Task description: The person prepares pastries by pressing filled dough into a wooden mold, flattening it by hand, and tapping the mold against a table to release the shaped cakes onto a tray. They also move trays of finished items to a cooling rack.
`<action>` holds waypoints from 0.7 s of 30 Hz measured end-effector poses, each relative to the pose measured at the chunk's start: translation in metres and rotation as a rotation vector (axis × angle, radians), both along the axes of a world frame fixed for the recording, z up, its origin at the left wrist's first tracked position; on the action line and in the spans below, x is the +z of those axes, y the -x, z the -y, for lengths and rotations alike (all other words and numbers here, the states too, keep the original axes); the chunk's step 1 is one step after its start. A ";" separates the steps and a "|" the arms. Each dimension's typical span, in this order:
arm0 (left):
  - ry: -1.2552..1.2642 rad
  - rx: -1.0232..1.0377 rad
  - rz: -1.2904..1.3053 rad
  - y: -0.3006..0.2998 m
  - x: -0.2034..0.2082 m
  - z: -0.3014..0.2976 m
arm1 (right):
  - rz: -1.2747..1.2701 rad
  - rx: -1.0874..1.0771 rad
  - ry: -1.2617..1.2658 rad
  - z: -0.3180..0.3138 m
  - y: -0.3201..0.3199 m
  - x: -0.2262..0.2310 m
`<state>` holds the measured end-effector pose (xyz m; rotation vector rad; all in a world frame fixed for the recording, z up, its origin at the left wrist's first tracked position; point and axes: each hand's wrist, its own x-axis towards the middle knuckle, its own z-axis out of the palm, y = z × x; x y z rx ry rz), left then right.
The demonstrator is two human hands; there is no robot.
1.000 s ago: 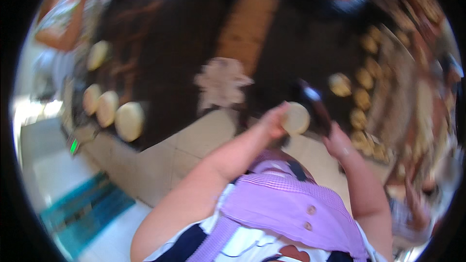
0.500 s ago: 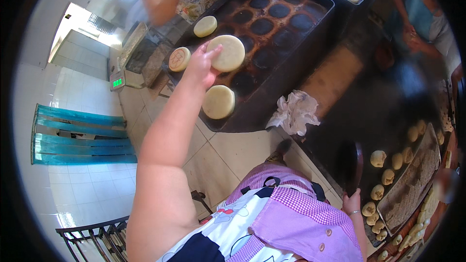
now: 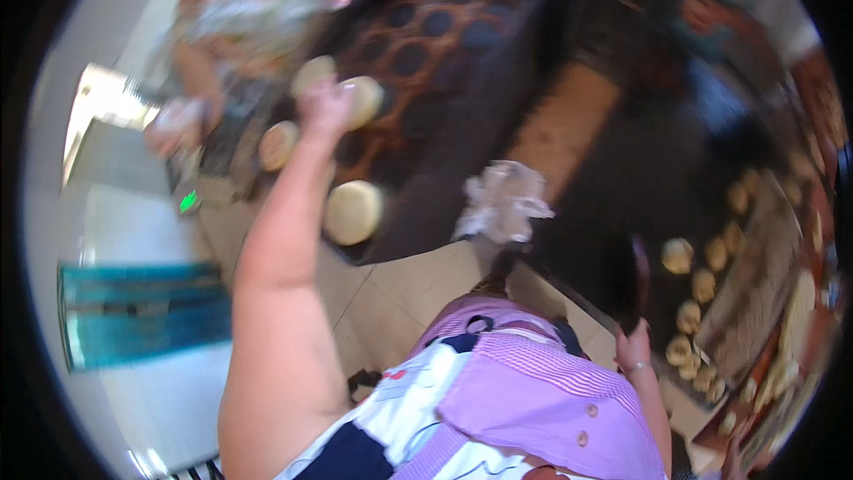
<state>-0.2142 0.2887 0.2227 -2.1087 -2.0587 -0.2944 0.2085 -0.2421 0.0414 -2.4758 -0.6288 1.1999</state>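
The picture is blurred by motion. Over the dark griddle tray (image 3: 444, 138) with round hollows, my left hand (image 3: 325, 108) is closed on a thick pale round flatbread (image 3: 362, 102). A second pale flatbread (image 3: 313, 76) lies just beyond its fingers; whether they touch I cannot tell. Nearer to me, at the tray's edge, rests another pale flatbread (image 3: 354, 212). Left of my wrist lies a browned flatbread (image 3: 278, 145). At the lower right, my right hand (image 3: 633, 344) grips the near end of a dark, narrow-looking tool (image 3: 641, 276), whose kind I cannot make out.
Crumpled whitish plastic (image 3: 505, 200) lies between the tray and a wide black griddle (image 3: 613, 187). Several dough pieces (image 3: 689, 316) sit beside a long brown board (image 3: 751, 276). A co-worker (image 3: 258, 18) stands at the far left, another person (image 3: 711, 9) at the far right.
The view has shifted, so the tray appears farther left. My left hand, still with the flatbread, is now closer to the far pale one. The co-worker's arm has lowered toward the scale.
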 end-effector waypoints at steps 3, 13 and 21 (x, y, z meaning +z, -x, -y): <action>-0.379 -0.712 0.191 -0.083 0.019 0.080 | -0.232 -0.244 0.044 0.016 0.016 0.024; 0.820 -1.270 0.597 -0.409 -0.174 0.328 | 0.007 -0.428 -0.176 0.199 0.078 -0.003; 0.797 -1.337 0.276 -0.536 -0.249 0.345 | 0.126 -0.545 -0.169 0.287 0.120 0.001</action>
